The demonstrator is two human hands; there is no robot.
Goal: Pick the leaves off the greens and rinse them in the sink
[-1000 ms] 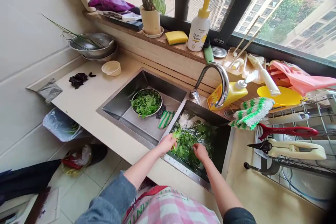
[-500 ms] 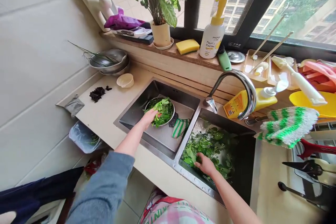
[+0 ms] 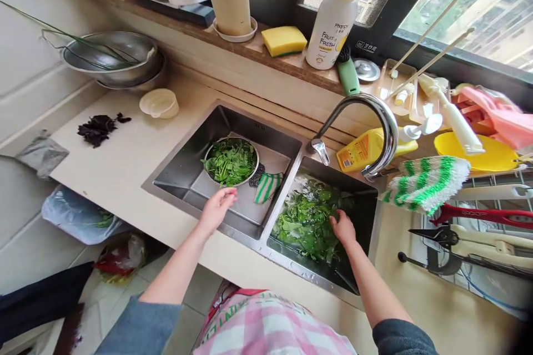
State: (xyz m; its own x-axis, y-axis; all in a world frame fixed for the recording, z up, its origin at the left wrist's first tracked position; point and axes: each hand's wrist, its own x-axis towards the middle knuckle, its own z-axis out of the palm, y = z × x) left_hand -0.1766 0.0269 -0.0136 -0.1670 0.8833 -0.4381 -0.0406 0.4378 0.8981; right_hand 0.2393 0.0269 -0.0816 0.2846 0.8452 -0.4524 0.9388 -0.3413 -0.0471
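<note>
Leafy greens fill a round metal bowl standing in the left sink basin. My left hand is above the basin's front edge, just short of the bowl, with nothing in its loosely bent fingers. More leafy greens float in the water of the right basin. My right hand is at the right side of these floating greens, its thumb and fingers apart. Its fingertips are near the water and partly hard to make out.
A striped cloth and a dark scrubber lie beside the bowl. The faucet arches over the right basin. Dark pieces, a small cream bowl and metal basins are on the left counter. Scissors lie at right.
My left hand has let go of the greens in the bowl and drawn back towards me. My right hand has moved rightward across the floating greens. The view has shifted closer.
</note>
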